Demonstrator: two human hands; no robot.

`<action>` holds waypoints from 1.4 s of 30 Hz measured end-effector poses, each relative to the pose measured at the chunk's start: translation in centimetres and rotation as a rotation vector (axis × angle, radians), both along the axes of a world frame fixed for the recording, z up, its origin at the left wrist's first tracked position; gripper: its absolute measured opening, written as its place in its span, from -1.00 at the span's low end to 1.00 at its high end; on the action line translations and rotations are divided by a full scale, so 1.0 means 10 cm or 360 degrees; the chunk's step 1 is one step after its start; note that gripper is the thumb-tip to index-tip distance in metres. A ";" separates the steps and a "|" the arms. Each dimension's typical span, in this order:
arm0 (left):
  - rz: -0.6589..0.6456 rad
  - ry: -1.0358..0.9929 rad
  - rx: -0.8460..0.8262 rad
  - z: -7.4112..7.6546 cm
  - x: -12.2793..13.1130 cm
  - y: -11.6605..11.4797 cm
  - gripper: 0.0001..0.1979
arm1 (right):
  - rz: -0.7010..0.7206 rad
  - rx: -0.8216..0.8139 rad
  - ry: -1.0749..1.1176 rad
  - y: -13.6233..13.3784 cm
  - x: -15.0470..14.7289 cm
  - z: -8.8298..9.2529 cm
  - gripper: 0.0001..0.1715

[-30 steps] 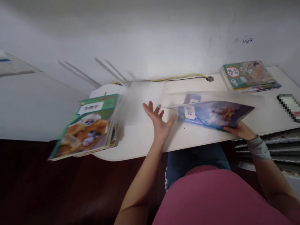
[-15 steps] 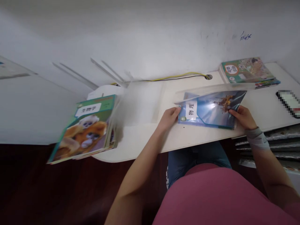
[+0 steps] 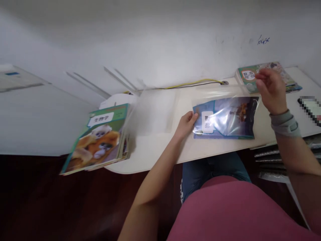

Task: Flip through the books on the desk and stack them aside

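Note:
A blue book [image 3: 225,117] with a white label lies on the white desk [image 3: 155,147] inside a clear plastic cover. My left hand [image 3: 187,123] pinches the left edge of the book and cover. My right hand [image 3: 271,88] is raised above the book's right end, fingers closed in a pinch on the clear plastic cover's flap [image 3: 220,90], which stretches up from the book.
A stack of books topped by a green one with an orange furry animal [image 3: 100,140] overhangs the desk's left front edge. Another book stack [image 3: 250,77] sits at the back right. A pixelated phone [image 3: 312,108] lies far right. A yellow cable [image 3: 190,83] runs along the wall.
The book went from being held tilted in my right hand to lying flat. My left hand closed on its left edge. My right hand let go of the book and lifted the plastic flap.

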State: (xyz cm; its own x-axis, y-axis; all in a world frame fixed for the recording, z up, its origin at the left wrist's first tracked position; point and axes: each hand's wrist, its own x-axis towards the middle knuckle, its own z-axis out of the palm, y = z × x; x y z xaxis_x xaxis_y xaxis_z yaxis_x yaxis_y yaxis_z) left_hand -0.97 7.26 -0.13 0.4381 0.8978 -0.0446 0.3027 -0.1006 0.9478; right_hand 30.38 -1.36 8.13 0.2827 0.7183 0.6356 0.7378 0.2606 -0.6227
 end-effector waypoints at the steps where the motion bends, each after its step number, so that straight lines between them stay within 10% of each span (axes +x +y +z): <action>1: 0.0020 -0.0055 0.0019 -0.03 0.02 -0.02 -0.53 | 0.0086 -0.0117 -0.0151 0.12 -0.07 0.19 -0.58; 5: 0.0072 -0.0236 0.0104 -0.14 0.07 -0.07 -0.48 | 0.0527 -0.0935 -0.0462 0.66 -0.46 0.64 -0.74; 9: 0.0065 -0.0240 0.0153 -0.19 0.09 -0.05 -0.48 | 0.0967 -0.1444 -0.0386 1.01 -0.71 0.67 -0.77; 15: 0.0026 -0.0213 0.0156 -0.18 0.09 -0.05 -0.48 | 0.1172 -0.1380 -0.0245 1.02 -0.67 0.69 -0.54; 22: -0.0010 -0.0209 0.0204 -0.12 0.08 -0.09 -0.48 | 0.1655 -0.1237 -0.0829 1.05 -0.70 0.69 -0.71; 33: -0.0152 -0.0305 0.0249 -0.08 0.05 -0.12 -0.46 | 0.1505 -0.1223 -0.0692 0.84 -0.90 0.62 -0.78; 42: -0.0282 -0.0368 0.0319 -0.08 0.02 -0.11 -0.50 | 0.1265 -0.0888 -0.1251 0.85 -0.92 0.48 -0.86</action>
